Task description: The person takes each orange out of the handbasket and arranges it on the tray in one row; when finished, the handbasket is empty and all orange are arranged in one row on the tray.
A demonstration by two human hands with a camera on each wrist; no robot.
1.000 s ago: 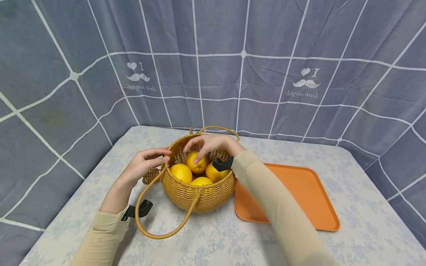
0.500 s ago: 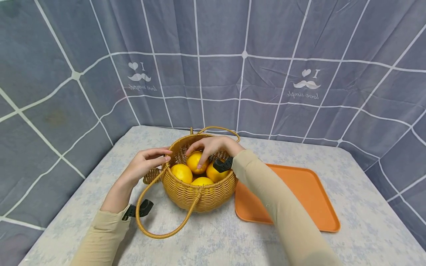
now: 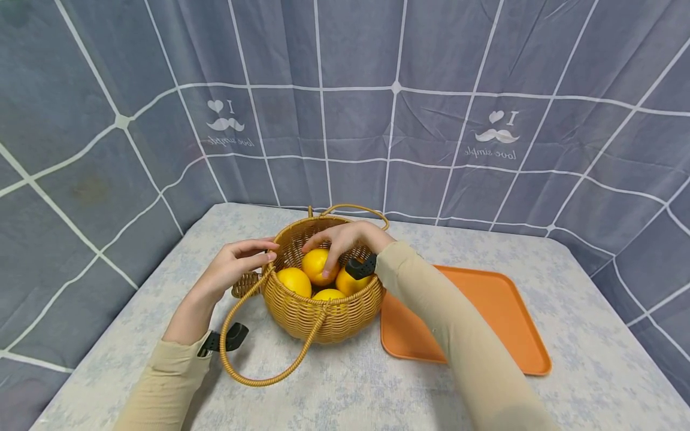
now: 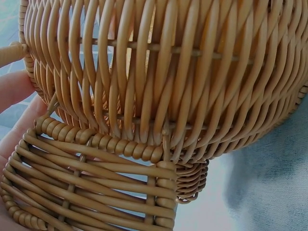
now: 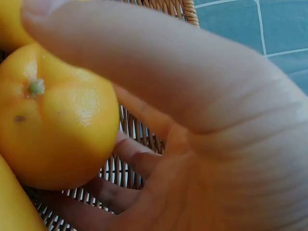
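A round wicker basket [image 3: 318, 326] holds several oranges. My right hand [image 3: 350, 236] reaches in over the far rim and grips the rear orange [image 3: 315, 263], thumb on its near side. In the right wrist view this orange [image 5: 57, 120] shows a green stem end, with the thumb above it and curled fingers [image 5: 137, 154] behind it. Other oranges [image 3: 293, 280] lie beside and in front of it. My left hand [image 3: 232, 263] holds the basket's left rim between thumb and fingers. In the left wrist view, the woven side [image 4: 144, 72] hides most of that hand.
An orange tray [image 3: 490, 305] lies right of the basket, partly under my right forearm. One basket handle [image 3: 259, 382] hangs toward me across the left wrist; the other handle [image 3: 356, 207] leans back. A small woven piece [image 3: 244, 286] juts from the basket's left side. Grey curtains surround the table.
My right thumb has slid down the rear orange toward me, and the fingers have closed around it. That orange has shifted slightly toward me. The left hand has stayed on the rim.
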